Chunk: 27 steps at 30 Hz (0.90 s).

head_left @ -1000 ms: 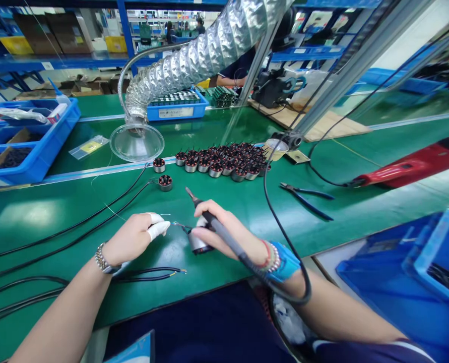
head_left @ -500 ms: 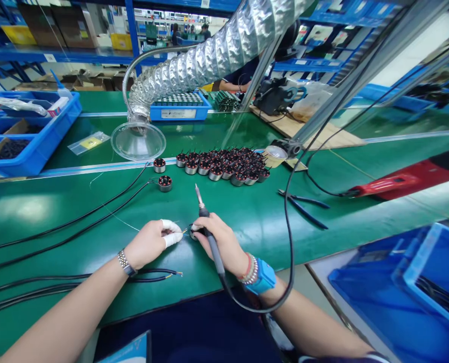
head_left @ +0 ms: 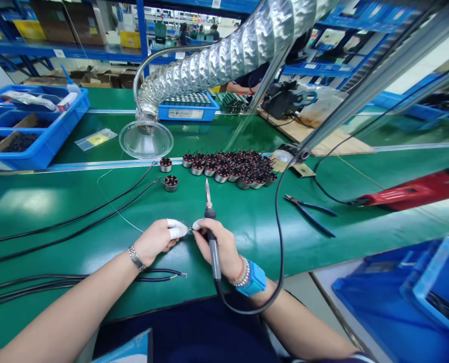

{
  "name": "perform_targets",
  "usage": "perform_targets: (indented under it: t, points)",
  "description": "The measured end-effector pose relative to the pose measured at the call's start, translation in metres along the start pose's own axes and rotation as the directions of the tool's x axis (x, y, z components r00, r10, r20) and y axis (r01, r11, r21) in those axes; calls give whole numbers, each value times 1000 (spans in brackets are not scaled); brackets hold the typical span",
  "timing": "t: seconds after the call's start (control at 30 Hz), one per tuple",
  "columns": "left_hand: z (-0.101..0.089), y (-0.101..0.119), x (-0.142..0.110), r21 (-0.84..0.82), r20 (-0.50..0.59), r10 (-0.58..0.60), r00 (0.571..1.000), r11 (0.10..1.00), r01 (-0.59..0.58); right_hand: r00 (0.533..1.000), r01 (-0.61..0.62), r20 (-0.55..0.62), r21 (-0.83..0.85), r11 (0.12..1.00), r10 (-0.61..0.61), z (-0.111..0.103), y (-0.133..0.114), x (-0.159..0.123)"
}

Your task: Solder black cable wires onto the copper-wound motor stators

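Observation:
My right hand (head_left: 222, 247) grips a soldering iron (head_left: 214, 249), its tip pointing up and away from me. Its thumb and a finger, one capped in a white finger cot, also pinch a small dark part, mostly hidden behind them. My left hand (head_left: 159, 239), with white finger cots, is closed in a pinch on a thin wire end (head_left: 189, 230) right against the right fingertips. A fine silvery wire (head_left: 128, 220) trails from the left hand over the green bench. Two round motor stators (head_left: 171, 183) with black cables stand beyond the hands, near a large cluster of stators (head_left: 228, 169).
A fume funnel (head_left: 146, 140) on a foil duct hangs behind the stators. Pliers (head_left: 310, 214) and a red tool (head_left: 417, 189) lie at right. Black cables (head_left: 31, 285) stretch along the left. A blue divided bin (head_left: 63, 136) stands at far left; blue crates (head_left: 383, 287) sit at lower right.
Both hands have come closer together at the fingertips. The yellowish wire ends and small round part seen between them are now mostly hidden. The iron has turned more upright, and the view has shifted slightly.

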<state>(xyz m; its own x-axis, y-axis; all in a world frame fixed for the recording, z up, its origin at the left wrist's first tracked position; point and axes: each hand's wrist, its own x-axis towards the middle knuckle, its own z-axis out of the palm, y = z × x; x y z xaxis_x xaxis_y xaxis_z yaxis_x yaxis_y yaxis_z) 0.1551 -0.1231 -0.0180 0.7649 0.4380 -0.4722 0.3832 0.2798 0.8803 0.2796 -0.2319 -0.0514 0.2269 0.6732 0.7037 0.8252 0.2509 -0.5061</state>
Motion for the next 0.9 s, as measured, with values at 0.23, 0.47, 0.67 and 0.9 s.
perform_targets:
  t: [0.23, 0.47, 0.67, 0.9]
  points:
    - [2, 3, -1, 2, -44, 30, 999, 1000, -30, 957, 171, 244, -32, 985, -158, -12, 9, 5]
    - [3, 4, -4, 153, -64, 125, 990, 982, -114, 970, 71, 229, 47, 996, -79, -18, -1, 14]
    - [2, 3, -4, 191, -62, 137, 989, 974, -123, 964, 77, 253, 54, 996, -88, -13, -2, 12]
    - [-1, 4, -4, 151, 2, 111, 994, 982, -110, 975, 20, 218, 60, 998, -33, -15, -2, 13]
